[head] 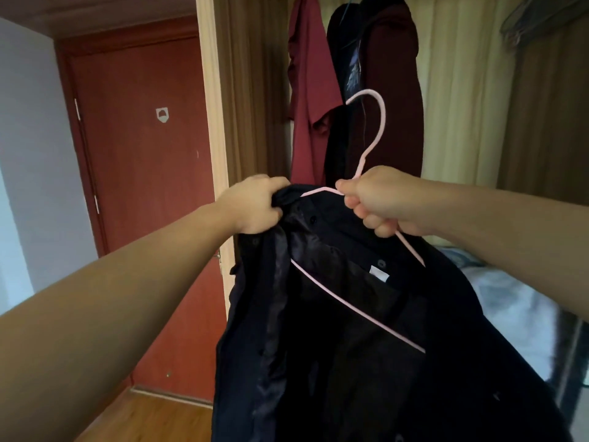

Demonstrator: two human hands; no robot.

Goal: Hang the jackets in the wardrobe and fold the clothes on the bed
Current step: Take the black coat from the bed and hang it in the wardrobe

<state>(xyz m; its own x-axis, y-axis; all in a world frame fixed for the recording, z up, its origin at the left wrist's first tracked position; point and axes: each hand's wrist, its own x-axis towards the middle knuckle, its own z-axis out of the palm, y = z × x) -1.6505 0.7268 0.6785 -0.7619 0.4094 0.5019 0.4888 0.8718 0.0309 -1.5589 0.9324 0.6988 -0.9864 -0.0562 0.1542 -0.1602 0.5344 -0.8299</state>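
Jacket (366, 362), dark and lined with something shiny, hung in the air in front of the open wardrobe (462, 106), partly threaded onto a pink wire hanger (373, 129). The left hand (255, 205) gripped a bunch of fabric at the collar or shoulder; I could not quite tell which from the folds. The right hand (379, 202) was closed around the hanger just under its hook, which pointed up. Behind them a maroon shirt (309, 90) and a dark coat (382, 74) hung inside the wardrobe. A red door (140, 138) stood to the left, and a bed (516, 314) showed at lower right.
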